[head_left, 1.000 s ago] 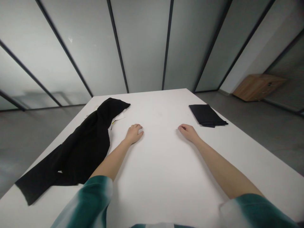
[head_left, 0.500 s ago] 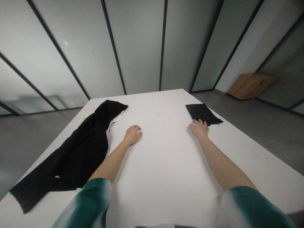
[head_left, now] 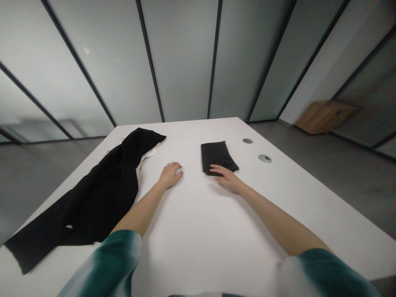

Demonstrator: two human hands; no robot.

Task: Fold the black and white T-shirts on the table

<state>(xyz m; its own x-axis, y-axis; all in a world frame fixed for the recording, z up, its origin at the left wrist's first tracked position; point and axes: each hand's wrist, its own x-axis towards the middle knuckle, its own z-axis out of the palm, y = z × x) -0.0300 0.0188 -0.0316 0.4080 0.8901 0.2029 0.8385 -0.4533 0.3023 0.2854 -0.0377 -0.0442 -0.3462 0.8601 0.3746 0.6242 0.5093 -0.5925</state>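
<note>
My right hand is at the near edge of a folded black cloth. Its fingers lie over the cloth's top and the thumb, slightly blurred, is low by the edge, so the hand grips that edge. My left hand rests on the white table with its fingers loosely apart and holds nothing. Left of it a larger black garment lies spread along the table. My left forearm passes beside the garment. Something white, like paper or a label, pokes out from under it.
Two round grommets are set into the tabletop at the right. Frosted glass panels with dark frames stand behind the table. A wooden cabinet is on the floor at the far right.
The folded black cloth has slid left with my right hand, from the table's right side to its middle, uncovering the grommets. My left hand has stayed nearly still.
</note>
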